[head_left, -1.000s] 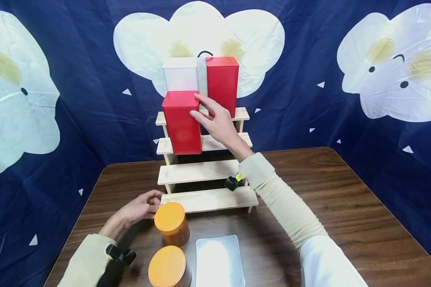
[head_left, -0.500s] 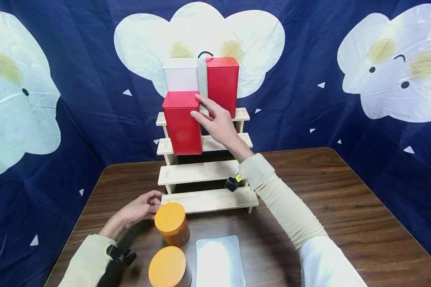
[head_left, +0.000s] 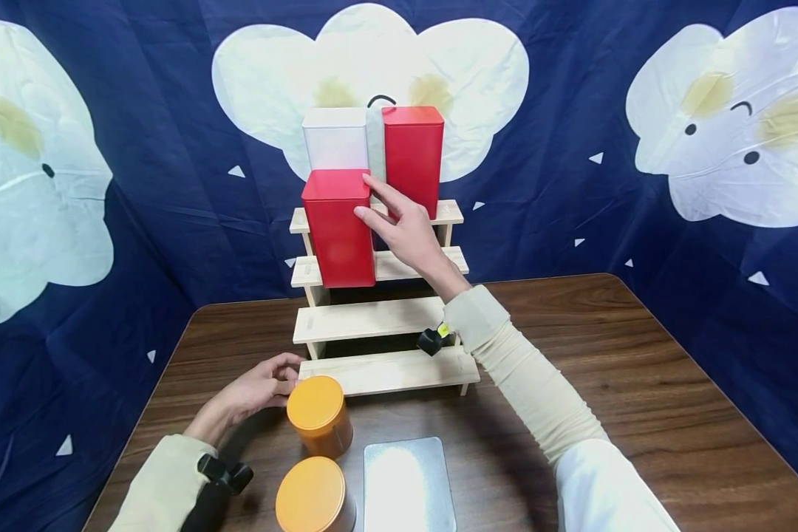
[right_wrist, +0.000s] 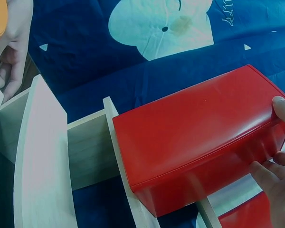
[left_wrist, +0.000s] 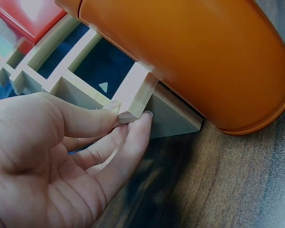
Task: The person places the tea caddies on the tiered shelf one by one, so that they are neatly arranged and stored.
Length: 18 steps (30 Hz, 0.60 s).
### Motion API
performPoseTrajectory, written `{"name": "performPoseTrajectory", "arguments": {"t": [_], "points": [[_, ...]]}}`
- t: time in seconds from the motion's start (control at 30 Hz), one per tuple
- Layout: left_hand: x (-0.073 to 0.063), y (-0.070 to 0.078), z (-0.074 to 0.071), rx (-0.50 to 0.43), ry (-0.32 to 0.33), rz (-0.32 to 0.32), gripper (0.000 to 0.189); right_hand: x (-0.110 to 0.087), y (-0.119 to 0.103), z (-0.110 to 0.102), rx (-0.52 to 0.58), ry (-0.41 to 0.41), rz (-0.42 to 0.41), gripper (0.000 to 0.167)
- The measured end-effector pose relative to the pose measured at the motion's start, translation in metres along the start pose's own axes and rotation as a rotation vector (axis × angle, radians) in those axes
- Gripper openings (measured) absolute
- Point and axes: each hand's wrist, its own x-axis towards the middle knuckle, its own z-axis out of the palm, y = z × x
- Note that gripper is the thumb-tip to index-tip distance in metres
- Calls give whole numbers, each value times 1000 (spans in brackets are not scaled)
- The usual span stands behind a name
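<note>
A tall red tin (head_left: pixel 338 236) with a square lid stands on the second-highest board of a stepped wooden rack (head_left: pixel 372 319). My right hand (head_left: pixel 406 229) touches this tin's upper right edge with extended fingers and thumb; in the right wrist view the fingertips (right_wrist: pixel 262 173) lie against its side. With thumb and fingers, my left hand (left_wrist: pixel 71 147) pinches the left end of the rack's lowest board (left_wrist: pixel 133 92). An orange round tin (head_left: pixel 319 417) stands close beside that hand. On the top board are a white tin (head_left: pixel 335 140), partly hidden behind the red one, and another red tin (head_left: pixel 414 159).
A second orange tin (head_left: pixel 312 495) and a flat silver tin (head_left: pixel 408 484) are on the brown wooden table (head_left: pixel 572 355) in front of the rack. A dark blue cloth (head_left: pixel 558 133) with white cloud shapes hangs around the table's back and sides.
</note>
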Motion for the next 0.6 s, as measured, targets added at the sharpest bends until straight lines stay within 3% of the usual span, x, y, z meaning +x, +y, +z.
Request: {"name": "performPoseTrajectory", "arguments": {"t": [0.6], "points": [[0, 0, -1, 17, 4, -11, 52, -1, 0, -1, -11, -40, 14, 56]]}}
